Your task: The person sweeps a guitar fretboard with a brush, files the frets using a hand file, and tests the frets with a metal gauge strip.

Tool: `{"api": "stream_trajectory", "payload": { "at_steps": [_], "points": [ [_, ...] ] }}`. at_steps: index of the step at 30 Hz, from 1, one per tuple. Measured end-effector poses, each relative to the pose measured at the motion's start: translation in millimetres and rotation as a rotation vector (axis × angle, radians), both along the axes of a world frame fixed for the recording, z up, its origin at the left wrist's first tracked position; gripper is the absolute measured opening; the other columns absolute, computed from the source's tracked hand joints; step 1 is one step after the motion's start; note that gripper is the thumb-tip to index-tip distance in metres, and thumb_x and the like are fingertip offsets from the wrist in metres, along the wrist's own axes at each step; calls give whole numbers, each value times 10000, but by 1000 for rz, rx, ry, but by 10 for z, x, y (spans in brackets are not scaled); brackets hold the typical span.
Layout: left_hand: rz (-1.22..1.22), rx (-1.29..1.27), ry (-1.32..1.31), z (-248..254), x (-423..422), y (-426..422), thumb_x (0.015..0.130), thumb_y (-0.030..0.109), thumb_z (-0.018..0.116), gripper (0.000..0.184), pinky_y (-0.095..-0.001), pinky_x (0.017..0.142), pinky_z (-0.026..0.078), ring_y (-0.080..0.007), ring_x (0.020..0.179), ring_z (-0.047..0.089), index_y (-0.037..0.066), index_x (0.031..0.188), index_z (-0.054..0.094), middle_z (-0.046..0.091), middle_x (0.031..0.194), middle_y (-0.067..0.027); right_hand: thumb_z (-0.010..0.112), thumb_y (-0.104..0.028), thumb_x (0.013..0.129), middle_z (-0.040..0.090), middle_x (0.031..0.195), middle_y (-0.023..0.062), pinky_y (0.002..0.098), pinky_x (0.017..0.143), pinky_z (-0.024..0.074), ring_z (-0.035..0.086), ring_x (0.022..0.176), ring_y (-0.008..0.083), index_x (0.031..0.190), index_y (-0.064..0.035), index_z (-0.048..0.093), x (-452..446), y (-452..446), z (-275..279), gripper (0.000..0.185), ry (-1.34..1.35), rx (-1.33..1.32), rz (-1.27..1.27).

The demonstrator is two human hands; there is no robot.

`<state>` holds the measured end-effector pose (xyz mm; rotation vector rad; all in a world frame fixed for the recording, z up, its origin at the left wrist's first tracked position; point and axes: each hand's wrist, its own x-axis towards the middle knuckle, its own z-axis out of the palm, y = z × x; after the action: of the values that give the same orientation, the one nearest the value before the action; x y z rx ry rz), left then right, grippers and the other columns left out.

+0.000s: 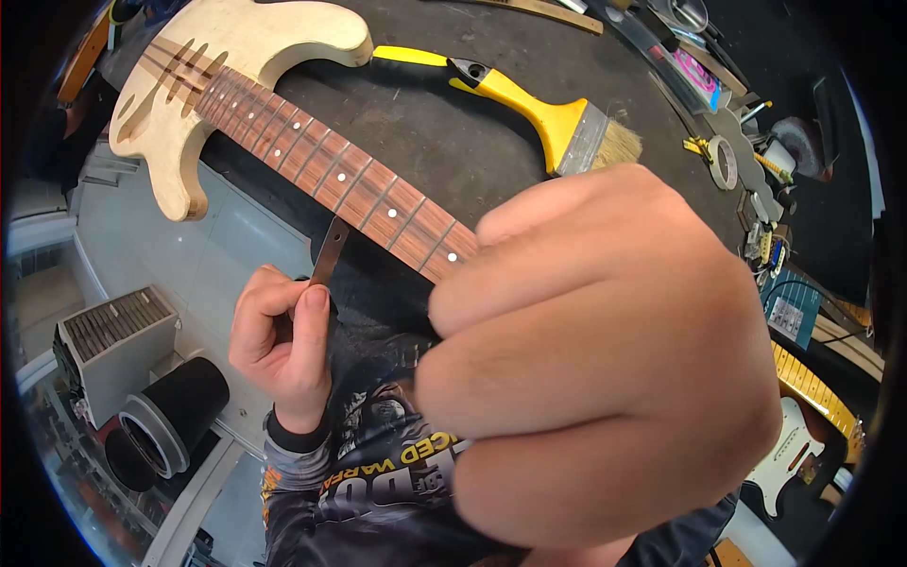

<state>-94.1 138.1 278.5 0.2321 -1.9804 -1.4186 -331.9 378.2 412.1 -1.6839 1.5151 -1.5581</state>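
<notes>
My left hand (286,331) pinches a thin, dark metal strip (329,252) with a small hole near its upper end. The strip points up toward the edge of a guitar neck (364,187) with a reddish-brown fretboard and white dot inlays; whether they touch I cannot tell. That neck runs from an unfinished pale guitar body (288,30) at upper left. Very close to the camera, my right hand (614,369) is closed with curled fingers. It covers the neck's far end, and anything inside it is hidden.
A yellow-handled paintbrush (539,109) lies on the dark bench (416,123). Tape (722,163) and assorted tools line the right side. Another guitar with a white pickguard (782,454) is at lower right. A black bin (179,406) stands on the floor at left.
</notes>
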Motion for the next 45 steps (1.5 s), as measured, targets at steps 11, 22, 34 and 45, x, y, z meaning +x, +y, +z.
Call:
{"api": "stream_trajectory", "payload": {
  "at_steps": [11, 22, 34, 45],
  "points": [
    [94, 43, 58, -50, 87, -138, 1030, -87, 758, 71, -327, 764, 401, -165, 838, 541, -30, 1061, 729, 668, 917, -67, 794, -371, 1066, 730, 981, 45, 375, 653, 536, 721, 780, 228, 1122, -51, 725, 16, 7, 119, 332, 252, 365, 559],
    [91, 57, 74, -82, -1, -120, 1022, -79, 777, 94, -341, 794, 418, -168, 855, 556, -16, 1073, 730, 694, 946, -64, 708, -135, 998, 729, 1017, 195, 507, 797, 636, 790, 954, 432, 1229, 29, 615, 696, -286, -131, 298, -24, 575, 1173],
    [92, 7, 83, -169, 13, -169, 987, -107, 813, 135, -304, 715, 421, -152, 804, 589, -27, 1082, 760, 707, 911, -70, 748, -321, 1102, 692, 932, 94, 412, 740, 521, 636, 754, 297, 1059, -30, 739, 66, -106, -505, 294, -299, 116, 434],
    [-315, -801, 33, 888, -1122, 13, 780, 110, 940, 242, -447, 874, 427, -288, 949, 601, 99, 989, 819, 660, 1011, -32, 967, -161, 800, 687, 1068, 110, 436, 846, 510, 650, 959, 332, 1132, -92, 800, 53, 12, -375, 378, 654, 145, -538]
  ]
}}
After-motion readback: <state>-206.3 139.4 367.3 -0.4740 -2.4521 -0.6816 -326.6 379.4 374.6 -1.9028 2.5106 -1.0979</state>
